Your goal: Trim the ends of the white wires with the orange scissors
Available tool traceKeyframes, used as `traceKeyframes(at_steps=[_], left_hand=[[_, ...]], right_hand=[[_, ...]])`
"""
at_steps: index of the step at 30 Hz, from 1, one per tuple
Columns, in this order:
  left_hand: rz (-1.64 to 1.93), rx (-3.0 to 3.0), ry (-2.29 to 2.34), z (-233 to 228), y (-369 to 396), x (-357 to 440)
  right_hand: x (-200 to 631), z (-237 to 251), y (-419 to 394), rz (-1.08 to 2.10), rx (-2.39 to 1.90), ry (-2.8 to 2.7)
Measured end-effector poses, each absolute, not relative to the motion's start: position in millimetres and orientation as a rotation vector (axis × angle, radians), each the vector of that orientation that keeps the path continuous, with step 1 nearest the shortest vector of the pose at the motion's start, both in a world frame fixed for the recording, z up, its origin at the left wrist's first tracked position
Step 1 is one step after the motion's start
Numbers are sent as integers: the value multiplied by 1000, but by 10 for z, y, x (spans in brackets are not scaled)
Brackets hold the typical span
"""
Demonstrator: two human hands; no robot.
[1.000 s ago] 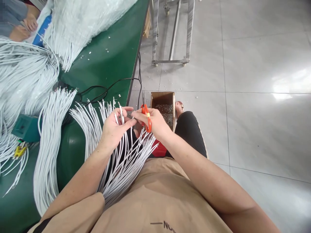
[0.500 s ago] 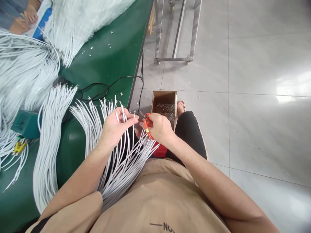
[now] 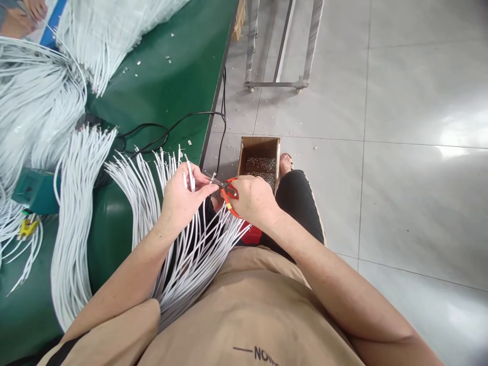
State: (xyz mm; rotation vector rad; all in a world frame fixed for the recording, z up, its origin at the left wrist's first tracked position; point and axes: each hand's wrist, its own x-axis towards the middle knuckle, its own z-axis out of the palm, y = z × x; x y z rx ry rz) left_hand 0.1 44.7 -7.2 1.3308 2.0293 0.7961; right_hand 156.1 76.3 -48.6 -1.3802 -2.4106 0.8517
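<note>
Green matting is covering the workbench (image 3: 171, 76), which is running along the left side of the view and ending in a straight edge beside a floor of large pale grey tiles (image 3: 400, 152) that are catching a bright glare. Heaps of white cables (image 3: 34, 112) are lying across the bench, another bundle (image 3: 78, 203) is draping over its rounded near edge, and a black cord (image 3: 160, 131) is snaking across the matting toward that edge. Small metal scraps are dotting the matting and the tiles just past the bench edge. Sitting on the floor close beside the bench is an open cardboard box (image 3: 260, 157) with a layer of small metal bits inside, and a foot is showing just right of it. Farther along the floor from the bench, the legs of a metal frame (image 3: 282, 61) are standing on the tiles. Just off the bench edge, the left hand (image 3: 183, 198) is pinching a few white cable ends (image 3: 188, 178) upright between curled fingers, with more cables fanning down across the lap. The right hand (image 3: 253, 201) is closing around orange-handled scissors (image 3: 225, 189), whose blades are pointing toward the pinched ends and reaching the left thumb. At the bench's far left corner, another person's hands (image 3: 23, 12) are partly showing.
</note>
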Motion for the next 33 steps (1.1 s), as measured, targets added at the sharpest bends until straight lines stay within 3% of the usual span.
traceKeyframes(at_steps=[11, 17, 33], left_hand=[[800, 1323, 2040, -64, 441, 46], [837, 1168, 1778, -77, 470, -14], [746, 1335, 1955, -111, 454, 9]], right_hand=[[1582, -445, 766, 863, -1423, -2487], [1625, -425, 766, 861, -1502, -2495], [1659, -418, 738, 800, -1494, -2593]])
